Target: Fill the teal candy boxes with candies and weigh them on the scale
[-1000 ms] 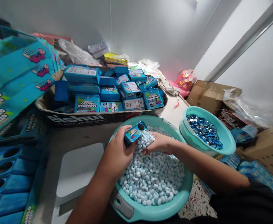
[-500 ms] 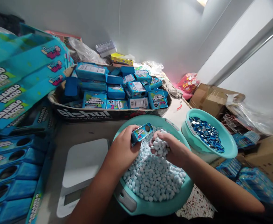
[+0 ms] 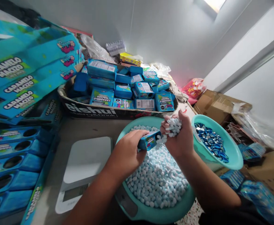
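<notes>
My left hand (image 3: pixel 127 153) grips a small blue candy box (image 3: pixel 149 140) over a teal basin (image 3: pixel 137 208) full of pale blue-white candies (image 3: pixel 157 179). The box's round hole end points toward my right hand (image 3: pixel 178 137), which is cupped shut around a handful of those candies and held against the box opening. Both hands hover above the heap in the basin.
A smaller teal basin (image 3: pixel 232 159) of shiny blue caps sits to the right. A cardboard tray (image 3: pixel 90 110) of filled blue boxes stands behind. A white scale (image 3: pixel 85 162) lies to the left, beside stacked blue display cartons (image 3: pixel 12 147). Brown cardboard boxes (image 3: pixel 217 101) sit at the far right.
My right hand scooped candies from the heap, closed on them and rose to the box opening. My left hand tilted the box toward it. The view shifted leftward.
</notes>
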